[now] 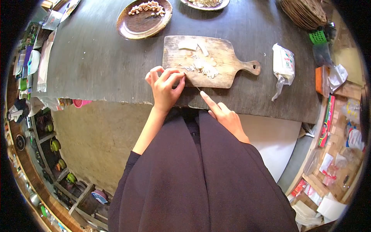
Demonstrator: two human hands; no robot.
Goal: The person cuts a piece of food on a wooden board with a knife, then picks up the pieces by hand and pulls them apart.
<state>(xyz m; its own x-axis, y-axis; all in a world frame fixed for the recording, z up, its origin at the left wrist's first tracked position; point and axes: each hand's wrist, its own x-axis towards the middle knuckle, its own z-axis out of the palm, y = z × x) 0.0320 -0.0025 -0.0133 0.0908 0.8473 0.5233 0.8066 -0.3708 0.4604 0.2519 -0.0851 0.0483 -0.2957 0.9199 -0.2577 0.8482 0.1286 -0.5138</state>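
Dark desk (96,58) fills the upper frame. Upper left, a plate (133,27) holds diced pieces (147,7), which I judge finished. My left hand (164,87), fingers curled, bears on the near-left edge of the cutting board (228,54); I cannot tell whether it pins anything. Uncut slabs (188,45) remain, with pale shreds (205,69) heaped mid-board. My right hand (224,114) is closed on the knife (198,89), forefinger along its back.

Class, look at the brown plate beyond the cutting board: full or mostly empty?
Mostly empty: the brown plate holds chopped pieces only along its far rim; the rest is bare.
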